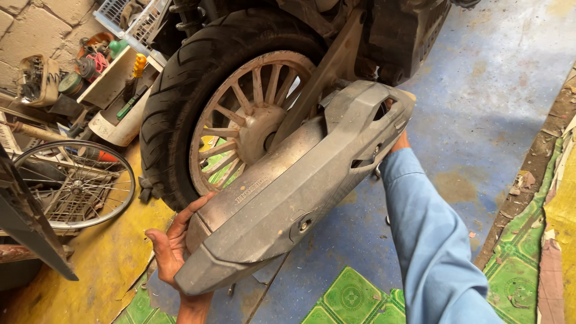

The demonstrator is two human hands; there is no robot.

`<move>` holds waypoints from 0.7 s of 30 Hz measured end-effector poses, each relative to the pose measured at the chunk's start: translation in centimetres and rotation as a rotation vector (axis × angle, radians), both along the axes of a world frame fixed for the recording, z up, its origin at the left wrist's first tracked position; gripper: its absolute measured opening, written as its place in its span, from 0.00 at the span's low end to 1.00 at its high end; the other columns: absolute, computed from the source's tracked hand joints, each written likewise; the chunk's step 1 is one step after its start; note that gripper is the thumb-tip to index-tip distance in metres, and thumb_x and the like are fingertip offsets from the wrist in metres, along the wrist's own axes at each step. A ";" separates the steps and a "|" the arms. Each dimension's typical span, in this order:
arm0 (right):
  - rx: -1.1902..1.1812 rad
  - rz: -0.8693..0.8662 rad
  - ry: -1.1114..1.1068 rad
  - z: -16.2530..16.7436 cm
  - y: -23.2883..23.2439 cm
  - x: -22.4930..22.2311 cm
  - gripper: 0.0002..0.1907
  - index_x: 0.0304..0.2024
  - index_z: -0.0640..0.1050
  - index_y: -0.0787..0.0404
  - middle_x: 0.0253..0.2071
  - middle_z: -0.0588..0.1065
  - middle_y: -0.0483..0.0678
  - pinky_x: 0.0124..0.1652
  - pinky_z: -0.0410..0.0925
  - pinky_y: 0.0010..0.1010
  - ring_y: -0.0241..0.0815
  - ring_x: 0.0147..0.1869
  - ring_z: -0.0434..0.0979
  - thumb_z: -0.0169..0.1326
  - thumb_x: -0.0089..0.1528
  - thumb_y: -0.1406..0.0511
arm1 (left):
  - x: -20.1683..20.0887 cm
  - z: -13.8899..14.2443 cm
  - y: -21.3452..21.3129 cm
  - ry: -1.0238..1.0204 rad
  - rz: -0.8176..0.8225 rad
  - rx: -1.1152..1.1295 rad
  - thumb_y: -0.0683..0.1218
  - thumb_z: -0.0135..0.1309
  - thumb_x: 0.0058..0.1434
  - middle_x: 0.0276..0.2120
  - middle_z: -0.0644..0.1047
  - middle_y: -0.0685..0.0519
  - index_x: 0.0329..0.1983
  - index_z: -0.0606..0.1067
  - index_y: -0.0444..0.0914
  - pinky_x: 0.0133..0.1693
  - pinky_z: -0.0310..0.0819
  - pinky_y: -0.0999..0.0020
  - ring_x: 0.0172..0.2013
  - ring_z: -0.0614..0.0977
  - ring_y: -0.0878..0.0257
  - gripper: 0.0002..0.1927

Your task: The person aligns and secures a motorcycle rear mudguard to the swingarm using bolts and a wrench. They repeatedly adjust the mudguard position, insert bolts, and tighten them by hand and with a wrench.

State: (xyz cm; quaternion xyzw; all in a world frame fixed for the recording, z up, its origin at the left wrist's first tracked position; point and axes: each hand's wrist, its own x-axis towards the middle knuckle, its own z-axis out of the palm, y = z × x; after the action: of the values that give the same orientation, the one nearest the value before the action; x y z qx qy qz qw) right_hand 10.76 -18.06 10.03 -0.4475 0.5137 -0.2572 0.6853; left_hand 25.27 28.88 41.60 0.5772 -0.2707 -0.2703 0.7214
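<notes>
Gripping the exhaust point(288, 198) at both ends, two hands, bare. Left hand point(174, 243) sits under the rear end, palm up, fingers curled around the rounded tail of the muffler and its grey heat shield point(312, 174); thumb lies against the dusty metal body. Closed on it, firm contact. Right hand point(397, 139) is mostly hidden behind the front end of the shield, only the wrist and a bit of the hand show past the edge, blue sleeve point(432, 240) running down to the bottom right. It's against the shield there, but can't tell how far the fingers wrap.

Exhaust runs diagonally, low at the left, high at the right, lying across the lower right of the rear wheel point(240, 120). Whether it touches the wheel or mount: can't tell. Wheel has a black tyre point(174, 90) and dusty spoked alloy rim, off the ground side unclear.

Floor: blue concrete point(492, 90) to the right, yellow patch point(90, 264) at left, green patterned tiles point(354, 300) along the bottom edge. A bare spoked bicycle wheel point(75, 183) lies at the left edge; tool clutter and a white basket point(129, 18) in the top left corner.
</notes>
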 end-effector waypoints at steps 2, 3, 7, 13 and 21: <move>0.002 0.004 0.002 -0.1 0.3 0.0 0.18 0.46 0.79 0.66 0.41 0.79 0.51 0.39 0.74 0.36 0.42 0.41 0.81 0.57 0.64 0.56 | 0.0 0.0 0.1 -0.031 0.017 0.009 0.73 0.28 0.71 0.56 0.77 0.34 0.60 0.72 0.24 0.63 0.71 0.47 0.58 0.79 0.45 0.48; 0.001 0.006 0.006 -0.1 0.4 -0.2 0.18 0.46 0.79 0.66 0.41 0.79 0.51 0.39 0.74 0.36 0.42 0.41 0.81 0.57 0.64 0.56 | -0.1 -0.1 0.1 -0.024 0.019 -0.004 0.73 0.28 0.71 0.56 0.77 0.34 0.60 0.72 0.24 0.63 0.71 0.47 0.58 0.79 0.45 0.48; -0.013 0.005 0.017 0.8 0.4 -0.8 0.18 0.45 0.79 0.66 0.41 0.80 0.51 0.38 0.74 0.36 0.42 0.40 0.81 0.58 0.64 0.56 | -0.4 -0.1 0.3 -0.002 0.015 -0.033 0.73 0.28 0.71 0.57 0.76 0.34 0.60 0.72 0.24 0.64 0.71 0.48 0.58 0.79 0.46 0.48; -0.026 0.008 0.030 2.0 0.4 -1.1 0.18 0.45 0.79 0.66 0.40 0.80 0.51 0.38 0.74 0.36 0.42 0.40 0.81 0.58 0.64 0.56 | -0.4 0.2 0.1 -0.020 0.000 -0.046 0.72 0.28 0.72 0.57 0.76 0.33 0.60 0.72 0.24 0.64 0.70 0.48 0.59 0.78 0.46 0.47; -0.040 0.038 0.047 2.5 0.5 0.1 0.18 0.44 0.79 0.65 0.40 0.80 0.51 0.38 0.74 0.36 0.42 0.40 0.81 0.58 0.64 0.56 | -0.4 0.4 0.0 -0.058 -0.007 -0.017 0.72 0.27 0.72 0.57 0.77 0.33 0.60 0.72 0.24 0.64 0.71 0.49 0.58 0.79 0.46 0.47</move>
State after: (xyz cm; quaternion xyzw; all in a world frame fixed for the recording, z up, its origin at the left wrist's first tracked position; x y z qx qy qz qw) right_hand 10.89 -17.52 12.52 -0.4768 0.5157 -0.2438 0.6688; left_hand 24.90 28.92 41.95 0.5775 -0.2960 -0.2537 0.7173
